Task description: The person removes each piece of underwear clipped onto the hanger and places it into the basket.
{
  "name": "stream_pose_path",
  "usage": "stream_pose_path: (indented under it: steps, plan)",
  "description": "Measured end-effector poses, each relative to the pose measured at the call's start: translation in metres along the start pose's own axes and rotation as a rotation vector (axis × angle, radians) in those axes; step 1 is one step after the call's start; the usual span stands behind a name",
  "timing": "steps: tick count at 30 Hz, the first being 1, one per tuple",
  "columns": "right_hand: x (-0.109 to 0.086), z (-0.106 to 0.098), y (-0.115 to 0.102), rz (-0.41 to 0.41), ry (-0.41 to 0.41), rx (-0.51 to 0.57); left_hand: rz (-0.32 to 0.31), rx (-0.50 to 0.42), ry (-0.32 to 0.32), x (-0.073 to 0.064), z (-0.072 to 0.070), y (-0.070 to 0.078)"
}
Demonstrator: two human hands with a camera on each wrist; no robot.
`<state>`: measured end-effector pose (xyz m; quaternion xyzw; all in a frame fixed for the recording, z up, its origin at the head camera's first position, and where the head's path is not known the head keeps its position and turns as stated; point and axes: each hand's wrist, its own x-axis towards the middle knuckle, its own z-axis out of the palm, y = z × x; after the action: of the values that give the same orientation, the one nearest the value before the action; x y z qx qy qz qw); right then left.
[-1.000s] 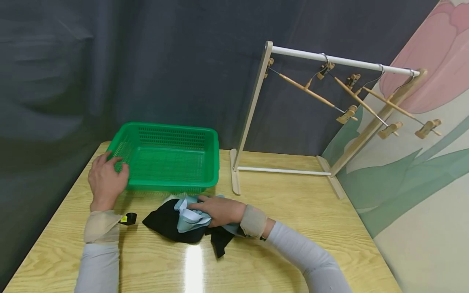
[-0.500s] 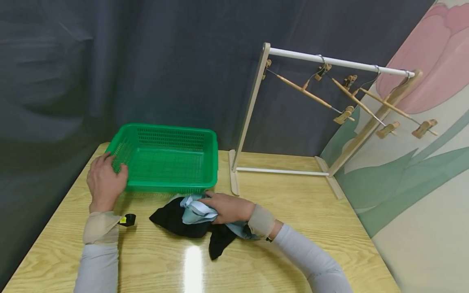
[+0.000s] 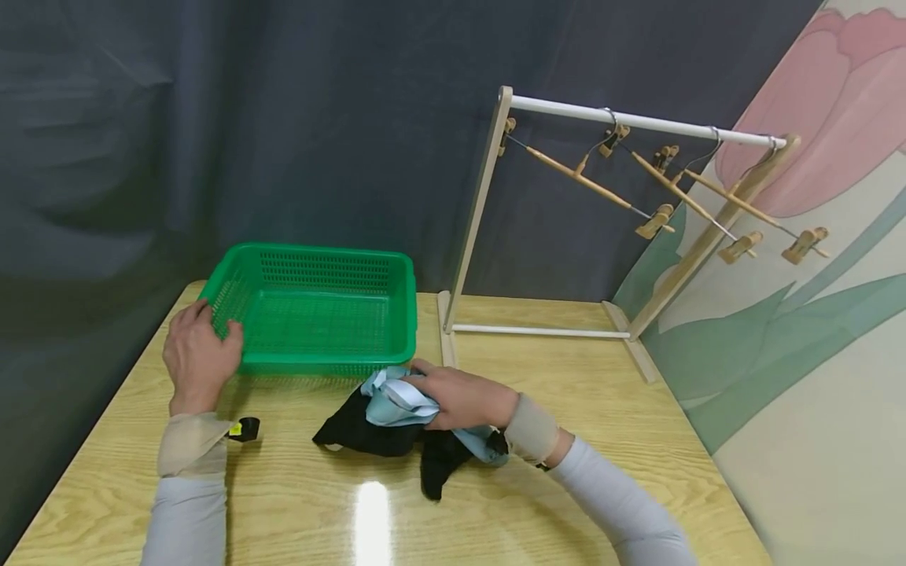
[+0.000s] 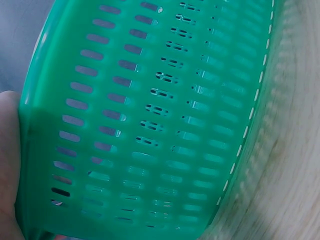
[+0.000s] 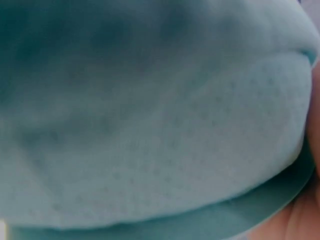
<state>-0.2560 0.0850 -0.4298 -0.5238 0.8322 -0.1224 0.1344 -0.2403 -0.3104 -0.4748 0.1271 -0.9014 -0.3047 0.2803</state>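
A green plastic basket (image 3: 325, 366) stands on the table at left centre, with nothing seen inside. My left hand (image 3: 201, 352) grips its left front rim; in the left wrist view the basket's slotted side (image 4: 150, 125) fills most of the picture. In front of the basket lies a crumpled bundle: light blue cloth (image 3: 396, 405) on top of black cloth (image 3: 368, 436). Which garments these are cannot be told. My right hand (image 3: 470, 395) grips the light blue cloth from the right. Up close, the right wrist view shows that same pale fabric (image 5: 160, 150).
A wooden rack (image 3: 476, 220) with a white top rail stands behind, to the right. Several clip hangers (image 3: 580, 177) hang from the rail. A dark curtain (image 3: 318, 118) closes the back and a painted wall (image 3: 814, 314) the right side.
My right hand has drawn the blue and black cloth bundle to the right along the table. The left hand stays at the basket rim. The head view has shifted slightly.
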Motion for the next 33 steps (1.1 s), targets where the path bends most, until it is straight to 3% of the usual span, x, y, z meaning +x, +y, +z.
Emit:
stream_pose_path:
  steps: [16,33]
  plan:
    - [-0.017,-0.072,-0.011,0.002,0.096,0.075,0.004,-0.002,0.019,-0.003,0.002,-0.004]
    - [0.024,-0.143,0.006,-0.030,0.356,0.132,0.004,0.002,0.003,0.000,0.001,-0.003]
